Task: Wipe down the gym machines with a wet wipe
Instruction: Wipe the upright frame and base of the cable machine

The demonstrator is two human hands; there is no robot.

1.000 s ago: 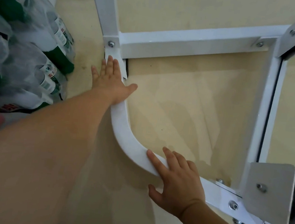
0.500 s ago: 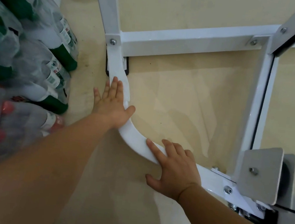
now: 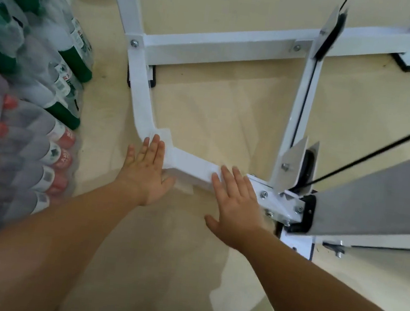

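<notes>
Down the tube it has come: the left hand (image 3: pixel 145 173), up near the corner bolt a second ago, now sits at the bend of the white frame tube (image 3: pixel 189 165). Its fingers are straight and flat, pressing the wet wipe (image 3: pixel 164 135) onto the metal rather than gripping it, and the wipe's edges peek out past the fingertips and beside the thumb. The right hand (image 3: pixel 238 203) has shifted along too. It lies palm-down with its fingers spread on the same tube, just beside the bolted bracket (image 3: pixel 280 203). Whether any cloth lies under it, I cannot tell.

As for progress, I'd judge that the run from the corner bolt (image 3: pixel 134 43) down to this bend has had its pass. The short stretch between the hands comes next. The crossbar (image 3: pixel 212 47), the slanted bar (image 3: pixel 300 110) and the bracket hardware look still to do.

Round about lies a pale, smooth floor (image 3: pixel 217 110) with the machine's black rubber feet planted on it. A black cable (image 3: pixel 380 151) runs taut above a grey panel (image 3: pixel 375 191). Shrink-wrapped bottle packs (image 3: pixel 39 88) are stacked close on the left.
</notes>
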